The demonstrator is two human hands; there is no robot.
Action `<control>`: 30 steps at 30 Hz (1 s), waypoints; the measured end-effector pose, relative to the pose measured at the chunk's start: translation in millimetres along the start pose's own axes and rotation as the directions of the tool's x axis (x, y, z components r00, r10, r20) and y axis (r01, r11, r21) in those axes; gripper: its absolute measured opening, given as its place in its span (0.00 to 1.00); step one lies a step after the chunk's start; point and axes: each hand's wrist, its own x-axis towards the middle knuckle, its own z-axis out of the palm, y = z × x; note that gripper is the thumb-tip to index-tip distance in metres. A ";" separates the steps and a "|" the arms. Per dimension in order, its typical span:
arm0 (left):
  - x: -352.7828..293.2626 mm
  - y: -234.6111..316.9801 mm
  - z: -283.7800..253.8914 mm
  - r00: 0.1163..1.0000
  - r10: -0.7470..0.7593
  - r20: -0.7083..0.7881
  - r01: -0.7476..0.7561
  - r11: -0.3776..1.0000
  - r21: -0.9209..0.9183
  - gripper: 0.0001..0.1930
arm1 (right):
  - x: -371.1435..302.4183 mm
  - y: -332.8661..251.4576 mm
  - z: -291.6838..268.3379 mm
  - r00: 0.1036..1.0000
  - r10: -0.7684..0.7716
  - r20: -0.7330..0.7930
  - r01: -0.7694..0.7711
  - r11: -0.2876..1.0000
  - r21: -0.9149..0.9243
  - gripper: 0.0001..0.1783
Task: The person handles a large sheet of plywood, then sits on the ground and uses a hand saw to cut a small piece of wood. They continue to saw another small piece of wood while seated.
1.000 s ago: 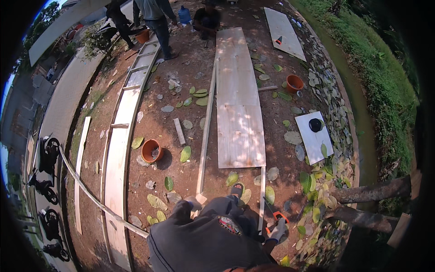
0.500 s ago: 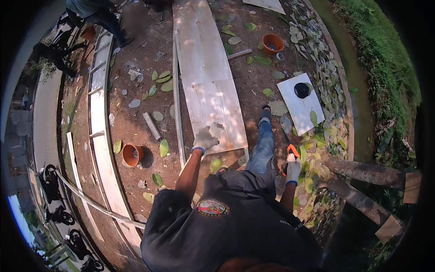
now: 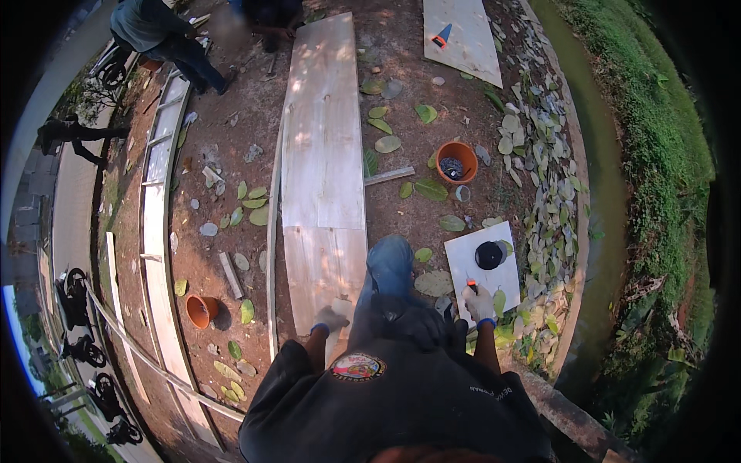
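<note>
My left hand (image 3: 330, 318), in a pale work glove with a blue cuff, is over the near end of a long plywood panel (image 3: 324, 185). Its fingers look loosely spread with no tool in them; whether it touches the wood is unclear. My right hand (image 3: 480, 302), gloved the same way, is closed around a hand saw (image 3: 472, 285) with an orange and black handle. The saw's blade does not show clearly. Just beyond that hand, a black cap (image 3: 490, 255) sits on a smaller white board (image 3: 457, 253). My bent knee (image 3: 390, 266) is beside the panel.
An orange bucket (image 3: 457, 162) stands right of the panel, another (image 3: 202, 311) to the left. A second saw (image 3: 441, 36) lies on a far board (image 3: 463, 46). A long wooden frame (image 3: 154, 224) runs along the left, with people (image 3: 166, 42) beyond. Leaves border a water channel (image 3: 610, 231).
My view has shifted forward, and my knee now rises beside the panel. My right hand has brought the saw over to the white board; my left hand stays by the panel's near end.
</note>
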 end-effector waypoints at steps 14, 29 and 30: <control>294.0 257.8 -145.0 0.930 0.017 -0.368 -0.024 1.000 -0.015 0.42 | 378.4 -411.2 24.1 0.889 -0.310 0.338 0.068 0.818 0.571 0.29; 350.9 602.8 -507.8 0.995 -0.046 -0.094 0.054 0.995 0.078 0.25 | 753.0 -786.9 68.1 0.843 -0.483 0.237 0.538 0.750 -0.385 0.33; 356.8 625.3 -518.0 0.993 -0.056 -0.108 0.063 0.996 0.065 0.25 | 782.2 -810.8 72.9 0.834 -0.481 0.272 0.552 0.745 -0.374 0.35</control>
